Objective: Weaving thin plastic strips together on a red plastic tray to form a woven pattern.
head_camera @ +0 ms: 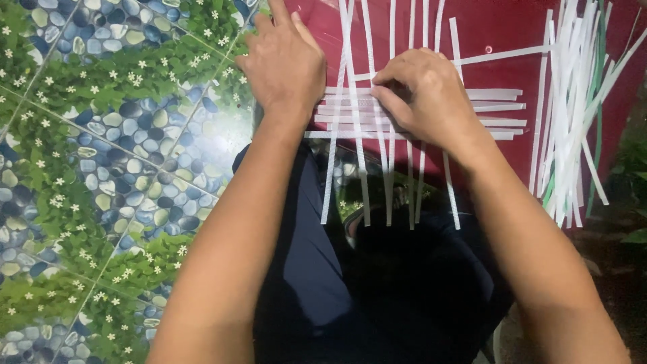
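Dark cloth trousers (377, 296) lie nearest. Beyond them, the left hand (283, 64) presses flat, fingers together, beside the woven lattice of flat white strips (350, 114). The right hand (424, 94) curls over it, fingertips pinching horizontal strips. Loose white strips (573, 108) fan rightward on a smooth red board (499, 27).

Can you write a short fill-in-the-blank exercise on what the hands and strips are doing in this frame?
1. Both hands press on a lattice of interlaced ____ strips.
2. The weave lies on a dark ____ board.
3. A loose bundle of spare strips lies to the ____ of the right hand.
4. The left hand rests at the weave's ____ edge.

Missing words: white; red; right; left
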